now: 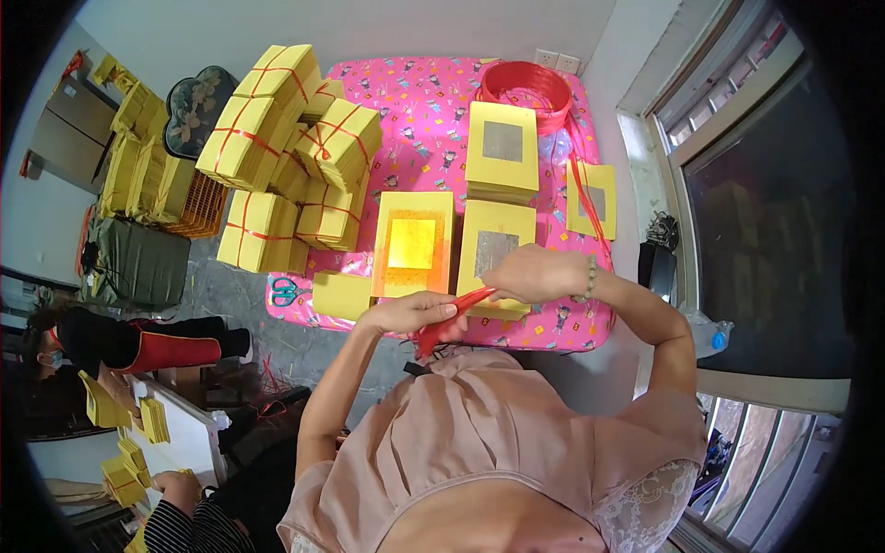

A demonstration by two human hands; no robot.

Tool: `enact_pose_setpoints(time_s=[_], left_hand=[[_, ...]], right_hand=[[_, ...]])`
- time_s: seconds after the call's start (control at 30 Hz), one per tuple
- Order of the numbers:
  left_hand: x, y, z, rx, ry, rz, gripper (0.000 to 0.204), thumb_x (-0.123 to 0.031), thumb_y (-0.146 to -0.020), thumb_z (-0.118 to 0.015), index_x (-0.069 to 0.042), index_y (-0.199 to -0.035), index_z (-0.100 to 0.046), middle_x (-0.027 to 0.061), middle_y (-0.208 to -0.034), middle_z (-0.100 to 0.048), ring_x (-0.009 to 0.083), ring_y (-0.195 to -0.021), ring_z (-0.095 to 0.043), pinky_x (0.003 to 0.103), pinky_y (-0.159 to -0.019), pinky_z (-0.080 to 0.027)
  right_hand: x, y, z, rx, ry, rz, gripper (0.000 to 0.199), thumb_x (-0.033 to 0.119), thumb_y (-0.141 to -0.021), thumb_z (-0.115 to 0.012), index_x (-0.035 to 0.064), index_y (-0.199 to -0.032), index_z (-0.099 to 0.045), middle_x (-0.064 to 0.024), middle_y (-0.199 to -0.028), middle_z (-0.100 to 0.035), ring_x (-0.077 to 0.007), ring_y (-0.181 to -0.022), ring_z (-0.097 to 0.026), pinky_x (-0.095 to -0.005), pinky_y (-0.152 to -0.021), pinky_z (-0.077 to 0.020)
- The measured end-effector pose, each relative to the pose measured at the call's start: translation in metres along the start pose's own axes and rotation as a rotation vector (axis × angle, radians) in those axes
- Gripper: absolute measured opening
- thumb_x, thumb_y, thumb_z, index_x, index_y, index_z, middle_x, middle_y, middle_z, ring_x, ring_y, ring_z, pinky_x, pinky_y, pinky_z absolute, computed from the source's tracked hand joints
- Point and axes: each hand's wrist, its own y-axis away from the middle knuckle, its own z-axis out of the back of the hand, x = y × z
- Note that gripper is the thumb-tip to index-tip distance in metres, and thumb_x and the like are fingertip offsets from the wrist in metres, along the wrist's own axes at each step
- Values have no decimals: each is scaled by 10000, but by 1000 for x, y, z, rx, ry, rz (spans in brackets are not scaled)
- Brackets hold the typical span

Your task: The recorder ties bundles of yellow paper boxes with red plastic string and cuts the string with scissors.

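A bunched red plastic ribbon point(473, 298) stretches between my two hands at the table's front edge. My left hand point(417, 314) is closed around it, and a loose end hangs below the fingers. At the other end, my right hand point(533, 274) pinches the ribbon, its wrist wearing a bead bracelet point(591, 276). Just beyond the left hand lies a yellow paper stack point(383, 241) topped by a gold-and-orange square point(412, 243). Under and beyond the right hand is a stack of yellow paper point(479, 217) with a silver square on top, partly covered by the hand.
Bundles tied with red ribbon point(267, 134) are piled at the table's left. A red ribbon coil point(526, 88) sits at the back right, near another silver-square stack point(502, 175). Teal scissors point(286, 292) lie front left. Two people work around a white table point(184, 438) at lower left.
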Motion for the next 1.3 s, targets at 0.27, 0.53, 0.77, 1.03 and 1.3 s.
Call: enact_pose_setpoints(time_s=[0.27,0.53,0.77,1.03,1.3], left_hand=[[-11,-13,-4,9,-94,-228,320,-329,-962,-382,-32,-1009,-493,-25,-757,-472,51,-702,-437,205,-646,-392],[-32,1,-26,-168,12,-77,302,-346,-960,-380,-73,-1018,-496,-71,-616,-308,37,-513,-260,191,-436,-200],[-26,8,-22,-569,-120,-308,282,-314,-961,-391,-85,-877,-531,-95,-575,-307,20,-475,-240,192,-425,-185],[-19,-39,-25,-1008,41,-613,229,-198,-960,-372,-37,-914,-528,-70,-667,-372,23,-602,-329,180,-539,-286],[-25,-52,-29,-1359,-227,-511,308,-242,-957,-380,49,-1028,-451,155,-654,-522,220,-567,-502,339,-501,-378]], right_hand=[[29,-15,3,-80,-13,36,221,234,-848,-502,16,-848,-538,-179,-725,-605,-343,-691,-606,-437,-597,-457],[12,-11,7,-245,-30,105,340,341,-832,-545,9,-892,-501,-180,-715,-591,-364,-696,-590,-451,-594,-445],[1,0,32,-458,-198,-62,323,334,-814,-605,40,-928,-534,-110,-705,-556,-250,-706,-600,-350,-605,-462],[-3,-57,-31,-1255,-865,-104,184,96,-861,-557,-38,-982,-594,-67,-907,-556,-126,-760,-565,-240,-652,-469],[29,-81,-39,-1350,-817,-120,211,29,-870,-509,-45,-1052,-584,-100,-1039,-554,-183,-936,-566,-252,-768,-457]])
